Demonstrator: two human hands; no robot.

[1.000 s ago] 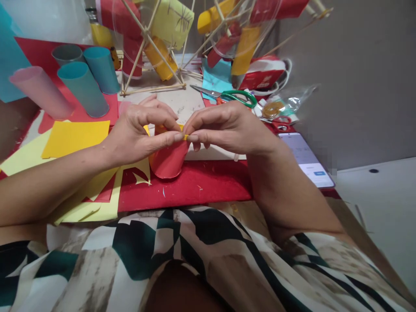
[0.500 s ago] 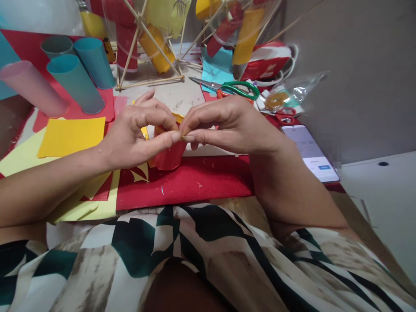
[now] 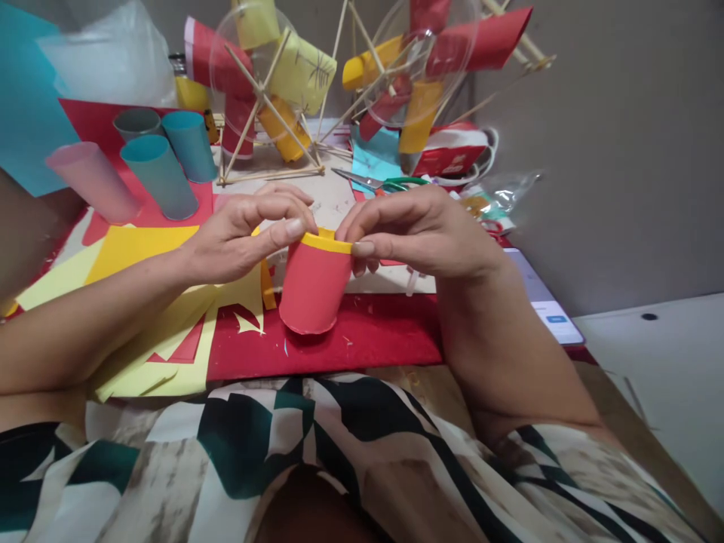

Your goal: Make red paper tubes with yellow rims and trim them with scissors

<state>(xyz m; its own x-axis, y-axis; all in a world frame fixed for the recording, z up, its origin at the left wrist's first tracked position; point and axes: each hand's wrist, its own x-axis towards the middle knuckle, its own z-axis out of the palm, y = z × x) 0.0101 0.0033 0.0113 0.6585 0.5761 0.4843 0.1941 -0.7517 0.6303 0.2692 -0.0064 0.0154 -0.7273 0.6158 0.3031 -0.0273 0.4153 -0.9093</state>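
Observation:
A red paper cup (image 3: pixel 313 290) with a yellow strip round its top rim is held upright just above a red paper sheet (image 3: pixel 362 335). My left hand (image 3: pixel 243 234) pinches the rim on its left side with thumb and fingers closed. On the right side of the rim, my right hand (image 3: pixel 421 230) pinches the yellow strip in the same way. The cup's bottom edge hangs over the red sheet.
Blue, grey and pink paper tubes (image 3: pixel 161 173) stand at the back left. Stick frames with paper rolls (image 3: pixel 271 113) rise behind. Green-handled scissors (image 3: pixel 390 182) lie beyond my right hand. A phone (image 3: pixel 546 302) lies at the right, yellow paper sheets (image 3: pixel 136 249) at the left.
My fingertips, earlier pinched together at one spot on the rim, have moved apart to either side. The cup now shows in full, with its yellow band visible.

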